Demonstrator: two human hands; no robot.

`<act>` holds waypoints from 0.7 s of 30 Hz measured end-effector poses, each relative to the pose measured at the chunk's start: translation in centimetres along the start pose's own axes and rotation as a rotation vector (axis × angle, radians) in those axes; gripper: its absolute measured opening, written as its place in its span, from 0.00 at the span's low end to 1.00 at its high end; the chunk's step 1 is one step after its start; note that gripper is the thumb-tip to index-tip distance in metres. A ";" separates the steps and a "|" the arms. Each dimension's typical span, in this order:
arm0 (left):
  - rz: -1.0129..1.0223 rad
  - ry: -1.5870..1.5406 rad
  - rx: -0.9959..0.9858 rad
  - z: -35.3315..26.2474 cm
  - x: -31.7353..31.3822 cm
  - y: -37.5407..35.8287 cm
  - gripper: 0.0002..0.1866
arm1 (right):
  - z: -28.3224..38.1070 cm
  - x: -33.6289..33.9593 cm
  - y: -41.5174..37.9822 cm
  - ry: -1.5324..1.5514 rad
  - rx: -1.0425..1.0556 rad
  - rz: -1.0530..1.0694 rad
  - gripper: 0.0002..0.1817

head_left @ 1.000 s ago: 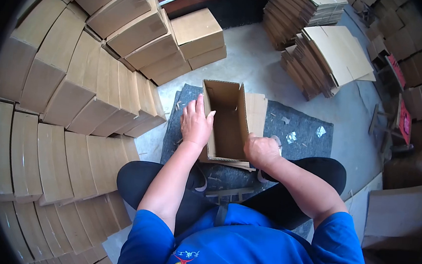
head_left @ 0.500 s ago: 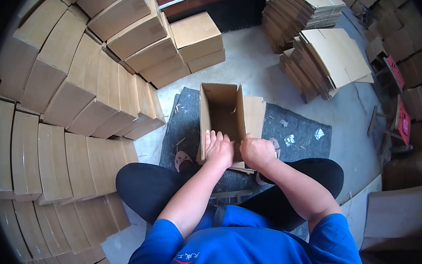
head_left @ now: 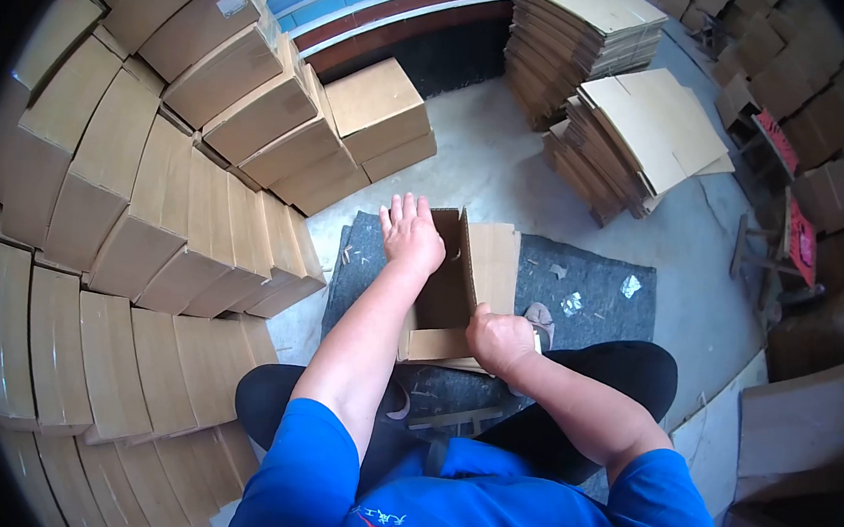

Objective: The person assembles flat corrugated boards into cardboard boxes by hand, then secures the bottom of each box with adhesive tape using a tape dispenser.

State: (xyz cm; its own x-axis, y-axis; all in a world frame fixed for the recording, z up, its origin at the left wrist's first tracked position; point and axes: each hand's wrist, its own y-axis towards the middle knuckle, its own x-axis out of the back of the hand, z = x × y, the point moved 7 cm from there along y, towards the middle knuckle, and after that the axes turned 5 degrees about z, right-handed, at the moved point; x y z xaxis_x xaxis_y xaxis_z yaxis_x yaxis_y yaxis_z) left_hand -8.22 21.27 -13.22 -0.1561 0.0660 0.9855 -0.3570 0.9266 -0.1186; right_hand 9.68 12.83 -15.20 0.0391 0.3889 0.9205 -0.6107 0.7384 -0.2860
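An open cardboard box (head_left: 466, 267) stands between my legs, its inside dark and a low flap (head_left: 438, 344) folded at its near side. My left hand (head_left: 411, 238) is open, fingers spread, over the box's far left edge. My right hand (head_left: 501, 342) is closed at the near right corner, against the raised right side. A small pale bit shows behind that fist, but what it holds is hidden. Flat cardboard (head_left: 498, 255) lies under and to the right of the box.
A dark mat (head_left: 591, 278) with scraps on it covers the floor here. Closed cartons (head_left: 156, 200) are piled along the left. Flat cardboard stacks (head_left: 645, 122) stand at the far right. A stool with a red top (head_left: 801, 236) is further right.
My left hand has moved from the box's near side to its far left edge, and the near flap now shows folded down. My right hand stays near the right corner. The view has tilted slightly.
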 end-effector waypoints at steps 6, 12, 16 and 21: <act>0.196 0.174 0.015 -1.1 -8.7 -4.3 0.38 | 0.4 -0.4 0.0 0.018 0.008 -0.050 0.11; 0.404 0.054 0.029 -1.7 -7.0 -3.4 0.33 | 0.2 0.1 -0.3 -0.022 0.027 -0.072 0.10; -0.210 -0.209 -0.197 -0.9 2.1 -8.9 0.27 | 0.1 0.1 0.0 -0.029 -0.010 -0.041 0.08; 0.024 -0.797 0.103 6.0 -4.9 -15.3 0.44 | 0.9 0.4 0.2 -0.014 -0.020 0.122 0.14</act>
State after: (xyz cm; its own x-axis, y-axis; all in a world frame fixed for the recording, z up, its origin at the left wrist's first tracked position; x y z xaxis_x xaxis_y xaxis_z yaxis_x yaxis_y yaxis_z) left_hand -7.47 4.57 -17.00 -0.7614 -0.2346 0.6044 -0.4223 0.8868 -0.1877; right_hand 8.87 12.58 -14.65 -0.0458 0.4684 0.8823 -0.5942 0.6973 -0.4010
